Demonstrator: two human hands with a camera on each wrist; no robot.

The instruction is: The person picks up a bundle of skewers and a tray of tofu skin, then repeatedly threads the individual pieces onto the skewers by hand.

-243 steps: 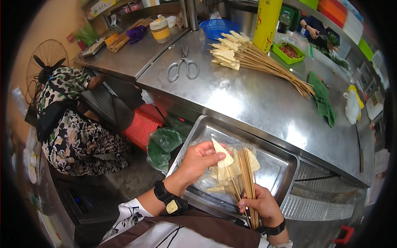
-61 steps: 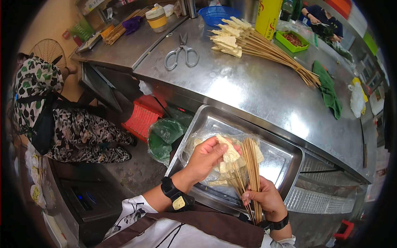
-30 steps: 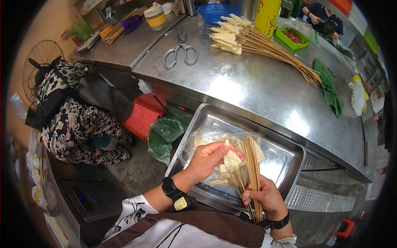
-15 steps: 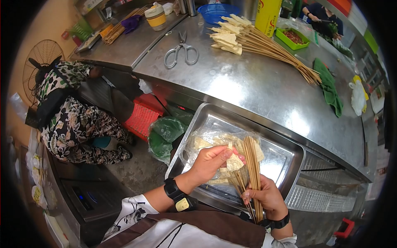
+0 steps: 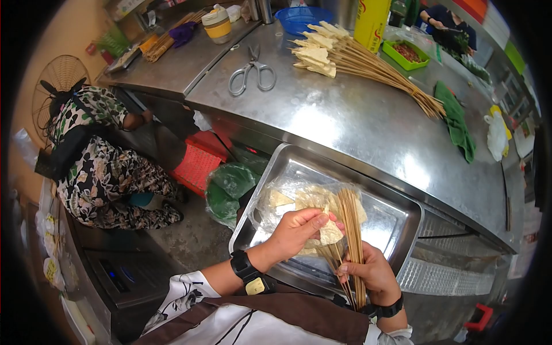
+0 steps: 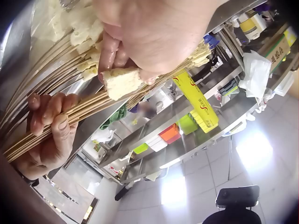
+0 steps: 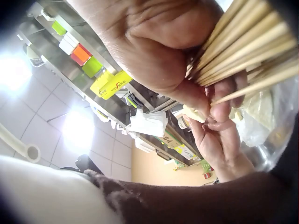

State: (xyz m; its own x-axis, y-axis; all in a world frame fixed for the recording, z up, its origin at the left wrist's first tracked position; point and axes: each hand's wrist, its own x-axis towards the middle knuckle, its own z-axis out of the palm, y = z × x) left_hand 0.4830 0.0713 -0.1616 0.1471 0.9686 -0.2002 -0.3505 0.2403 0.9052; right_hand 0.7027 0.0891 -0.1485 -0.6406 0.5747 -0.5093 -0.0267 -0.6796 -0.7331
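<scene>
My left hand (image 5: 294,234) pinches a small folded piece of pale yellow tofu skin (image 5: 330,233) between thumb and fingers. In the left wrist view that tofu skin (image 6: 122,84) lies right beside the skewers (image 6: 91,106). My right hand (image 5: 371,273) grips a thick bundle of bamboo skewers (image 5: 351,221), their upper ends fanning toward the tray. Several thinner skewers (image 5: 333,259) stand apart within the same grip, their tops behind the tofu skin. Below both hands, more tofu skin sheets (image 5: 282,199) lie in clear plastic in a metal tray (image 5: 415,227).
On the steel counter lie scissors (image 5: 252,76), a big bunch of loaded skewers (image 5: 368,66) and a green cloth (image 5: 454,118). A blue basket (image 5: 302,20) and a green tray (image 5: 407,54) stand behind. A person (image 5: 98,149) bends at the left, near a lined bin (image 5: 227,192).
The tofu skin, a flat triangle in the oldest frame, is now folded narrower. My left hand has shifted slightly down and right. The person at left, upright two seconds ago, now bends over.
</scene>
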